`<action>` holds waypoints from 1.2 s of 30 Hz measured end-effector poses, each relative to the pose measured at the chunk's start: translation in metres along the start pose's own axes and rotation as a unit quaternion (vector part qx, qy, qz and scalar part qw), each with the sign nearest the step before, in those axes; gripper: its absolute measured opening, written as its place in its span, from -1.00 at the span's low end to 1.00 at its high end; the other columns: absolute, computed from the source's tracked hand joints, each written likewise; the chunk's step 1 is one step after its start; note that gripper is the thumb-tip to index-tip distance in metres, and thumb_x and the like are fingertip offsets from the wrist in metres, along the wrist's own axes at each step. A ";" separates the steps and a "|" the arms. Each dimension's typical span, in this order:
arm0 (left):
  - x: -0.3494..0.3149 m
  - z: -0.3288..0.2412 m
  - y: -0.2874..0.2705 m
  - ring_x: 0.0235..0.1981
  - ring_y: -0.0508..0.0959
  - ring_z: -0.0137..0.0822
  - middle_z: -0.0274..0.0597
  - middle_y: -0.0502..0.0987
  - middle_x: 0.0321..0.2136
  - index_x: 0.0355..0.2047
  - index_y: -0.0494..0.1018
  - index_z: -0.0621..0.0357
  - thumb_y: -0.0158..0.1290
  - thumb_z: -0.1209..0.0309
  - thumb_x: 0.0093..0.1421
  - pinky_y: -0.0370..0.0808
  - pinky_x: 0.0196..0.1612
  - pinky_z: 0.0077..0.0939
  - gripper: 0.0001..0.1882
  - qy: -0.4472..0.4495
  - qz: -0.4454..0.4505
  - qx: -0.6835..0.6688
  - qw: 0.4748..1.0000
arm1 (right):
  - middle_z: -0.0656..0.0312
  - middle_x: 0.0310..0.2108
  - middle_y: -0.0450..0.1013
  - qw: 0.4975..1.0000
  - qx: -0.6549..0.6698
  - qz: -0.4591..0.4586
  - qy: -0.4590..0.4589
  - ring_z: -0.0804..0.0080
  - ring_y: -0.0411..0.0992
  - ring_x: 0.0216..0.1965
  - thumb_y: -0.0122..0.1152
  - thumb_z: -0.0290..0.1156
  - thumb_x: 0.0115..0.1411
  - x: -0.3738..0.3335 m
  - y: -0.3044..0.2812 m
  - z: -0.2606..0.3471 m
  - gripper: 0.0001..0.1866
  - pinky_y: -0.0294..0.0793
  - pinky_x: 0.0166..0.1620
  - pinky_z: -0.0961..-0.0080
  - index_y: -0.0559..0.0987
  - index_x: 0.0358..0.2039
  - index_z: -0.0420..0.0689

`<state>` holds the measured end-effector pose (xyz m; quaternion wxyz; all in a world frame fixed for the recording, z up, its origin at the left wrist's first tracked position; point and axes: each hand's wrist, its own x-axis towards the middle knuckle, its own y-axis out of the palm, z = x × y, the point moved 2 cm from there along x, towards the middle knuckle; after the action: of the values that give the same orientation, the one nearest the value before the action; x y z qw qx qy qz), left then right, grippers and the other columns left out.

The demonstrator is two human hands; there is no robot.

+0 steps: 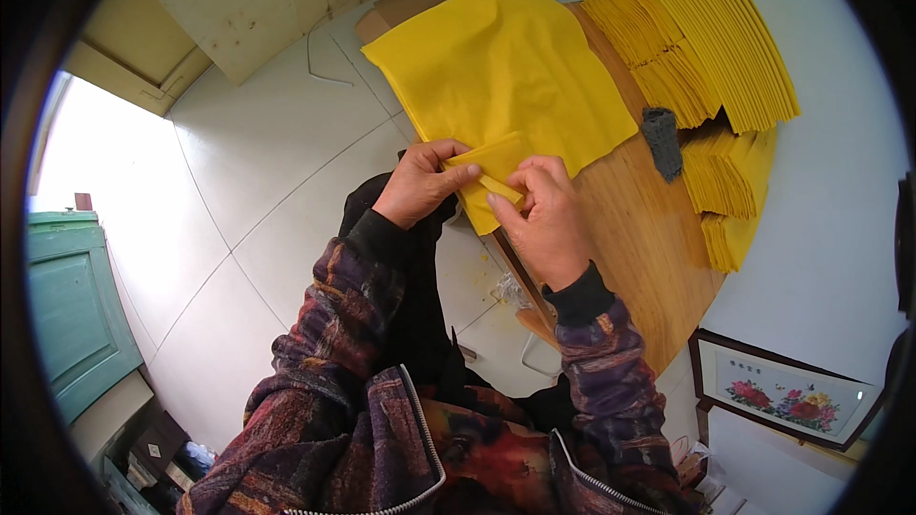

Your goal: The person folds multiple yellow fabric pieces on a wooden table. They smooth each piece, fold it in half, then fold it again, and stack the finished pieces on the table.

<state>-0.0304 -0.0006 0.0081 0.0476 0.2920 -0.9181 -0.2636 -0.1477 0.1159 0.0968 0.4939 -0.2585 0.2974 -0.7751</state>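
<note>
A large sheet of yellow fabric [515, 67] lies over the far end of the wooden table, its near corner reaching past the table's edge. My left hand [425, 179] pinches that corner between thumb and fingers, where the cloth is folded over. Close by on the right, my right hand [546, 215] has its thumb and forefinger closed at a narrow yellow strip [500, 190] along the fold. Whether the strip is part of the sheet or a separate piece, I cannot tell. Some of my right fingers are curled and partly hidden.
Several stacks of folded yellow fabric [711, 33] line the table's right side against the wall. A dark grey cloth bundle [661, 144] rests beside them on the wooden table [630, 238]. A framed flower picture [787, 391] stands at lower right; a green cabinet [81, 305] is at left.
</note>
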 end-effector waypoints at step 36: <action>0.001 0.001 -0.002 -0.38 0.45 -0.59 -0.39 0.53 -0.42 -0.32 0.50 0.30 0.09 0.42 0.22 0.39 -0.26 -0.69 -0.84 0.018 -0.040 0.063 0.997 | 0.19 -0.37 0.36 0.976 -0.122 0.011 -0.180 0.21 0.43 -0.32 0.15 -0.51 0.14 -0.017 0.001 -0.013 -0.93 0.46 -0.29 0.38 0.47 -0.41 -0.23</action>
<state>-0.0304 -0.0016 0.0064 0.0351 0.3356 -0.9194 -0.2021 -0.1500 0.1342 0.0852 0.5124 -0.4488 0.2984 -0.6686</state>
